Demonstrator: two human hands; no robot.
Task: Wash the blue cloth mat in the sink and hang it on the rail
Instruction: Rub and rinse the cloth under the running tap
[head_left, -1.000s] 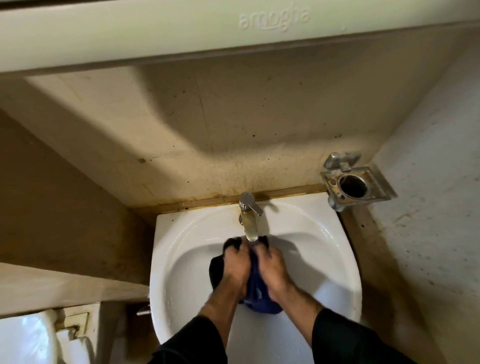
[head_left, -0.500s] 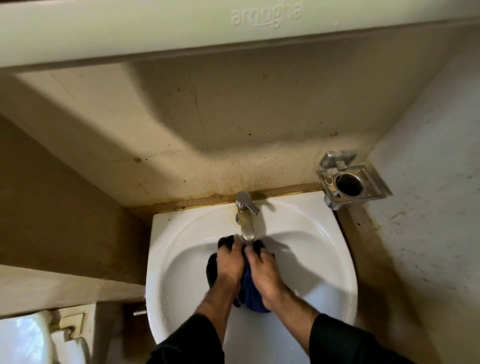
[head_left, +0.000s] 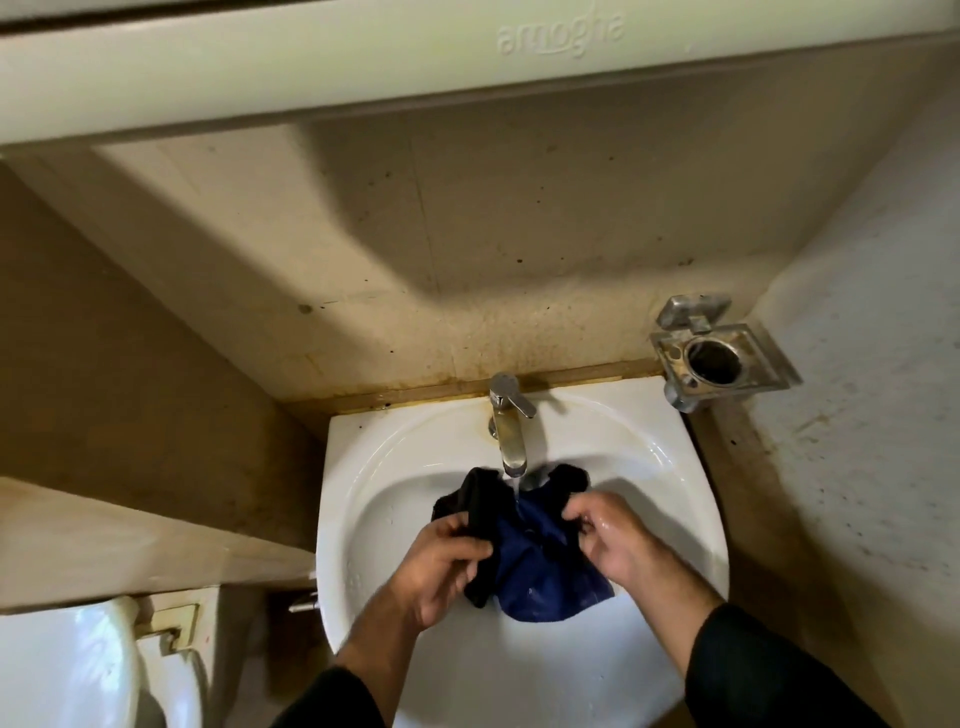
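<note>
Blue cloth mat (head_left: 540, 571), dark-edged, wet, crumpled: held over the bowl of the white ceramic sink (head_left: 670, 499), spread between both hands directly below the tap spout. Its dark border rises in two folds at the far side, one left and one right of the spout; the blue body sags toward the near side of the bowl.

Left hand (head_left: 441, 566): fingers curled round the dark left edge of the mat, thumb on top, gripping it. Black sleeve at the forearm.

Right hand (head_left: 613, 540): wet, fingers bent and pinching the right edge of the mat. Black sleeve at the forearm.

Chrome single-lever tap (head_left: 506, 423): mounted at the far centre of the sink rim, lever pointing right. A thin stream of water (head_left: 517, 491) runs from the spout onto the mat.

Square metal wall holder with a round opening (head_left: 719, 358): fixed to the wall at the far right, just beside the sink corner.

Stained beige wall (head_left: 467, 234): behind the sink, speckled with dark spots, yellowed along the sink joint.

Pale shelf edge bearing raised lettering (head_left: 363, 57): across the top of the view.

White toilet cistern (head_left: 62, 665): near left, partly in view.

Small metal fitting (head_left: 304, 604): left of the sink, under the ledge; kind cannot be told.
</note>
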